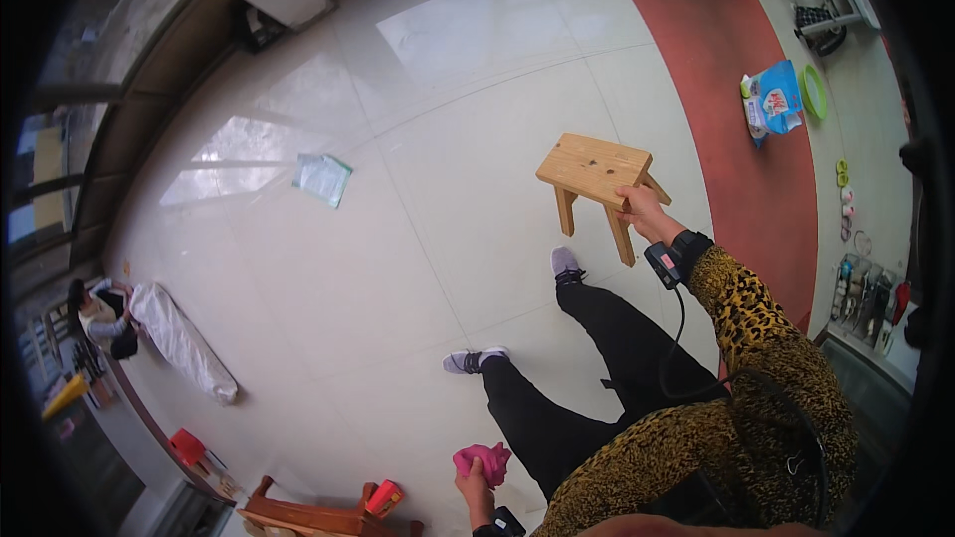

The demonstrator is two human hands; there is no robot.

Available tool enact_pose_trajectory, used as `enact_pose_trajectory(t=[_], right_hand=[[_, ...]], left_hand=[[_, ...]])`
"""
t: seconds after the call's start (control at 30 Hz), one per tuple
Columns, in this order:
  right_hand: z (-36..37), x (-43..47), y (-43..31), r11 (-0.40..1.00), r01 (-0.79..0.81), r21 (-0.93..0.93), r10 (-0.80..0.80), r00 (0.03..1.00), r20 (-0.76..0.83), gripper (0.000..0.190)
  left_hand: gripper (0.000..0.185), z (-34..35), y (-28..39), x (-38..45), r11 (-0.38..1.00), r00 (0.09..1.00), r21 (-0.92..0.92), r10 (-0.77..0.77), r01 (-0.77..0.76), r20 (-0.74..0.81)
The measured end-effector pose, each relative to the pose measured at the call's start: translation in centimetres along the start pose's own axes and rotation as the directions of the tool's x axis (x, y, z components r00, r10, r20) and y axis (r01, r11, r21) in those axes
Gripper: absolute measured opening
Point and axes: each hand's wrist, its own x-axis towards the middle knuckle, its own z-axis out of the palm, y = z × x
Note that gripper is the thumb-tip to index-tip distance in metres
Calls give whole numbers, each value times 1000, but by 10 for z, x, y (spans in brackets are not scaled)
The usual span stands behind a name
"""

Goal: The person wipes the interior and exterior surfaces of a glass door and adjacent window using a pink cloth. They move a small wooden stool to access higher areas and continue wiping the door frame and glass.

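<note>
My right hand [643, 210] grips the near right edge of a small wooden stool [593, 164], thumb on top of the seat and fingers below. The stool is upright, with knots in its pale seat; whether its legs touch the floor I cannot tell. At the lower middle, my left hand [475, 488] holds a crumpled pink cloth [485, 462]. Both wrists wear black bands with small devices, and a cable runs from the right one. My two feet in grey shoes stand apart on the tiles, left of and below the stool.
A flat plastic packet [322, 179] lies on the tiled floor. On the red strip [735, 186] stands a blue and white bag [774, 101], beside a green basin [813, 92]. Far left, another person [104, 321] touches a long white covered bundle [183, 347]. Wooden furniture [313, 516] stands at the bottom.
</note>
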Motion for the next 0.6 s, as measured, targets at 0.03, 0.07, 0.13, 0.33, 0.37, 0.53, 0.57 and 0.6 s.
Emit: enact_pose_trajectory(t=[0.03, 0.07, 0.13, 0.33, 0.37, 0.53, 0.57, 0.6], right_hand=[[-21, -18, -10, 986, -119, -119, 113, 992, -53, 25], [-6, -14, -22, 989, -134, -65, 132, 991, -36, 26], [22, -7, -41, 969, -237, 67, 240, 969, -56, 28], [109, 74, -159, 806, -318, 500, 366, 931, 1, 28], [119, 79, -171, 715, -294, 634, 389, 921, -11, 27], [116, 115, -239, 590, -166, 790, 319, 947, -39, 26], [104, 126, -254, 605, -175, 777, 302, 953, -21, 27], [101, 132, -259, 586, -168, 793, 308, 951, -26, 28]], left_hand=[[30, 3, -4, -51, 989, 987, -29, -148, 147, -57], [30, -2, 33, -23, 974, 972, -3, -226, 227, -59], [28, -15, 91, 0, 997, 999, 70, -24, 22, 23], [30, 18, 293, 74, 973, 994, 207, -89, 100, -63], [29, 27, 342, 97, 973, 999, 229, -20, 26, -30], [29, 117, 496, 153, 942, 1000, 334, 2, 3, -17], [30, 141, 517, 154, 945, 998, 327, -4, -17, 64], [29, 163, 540, 160, 922, 993, 371, 79, -108, 90]])
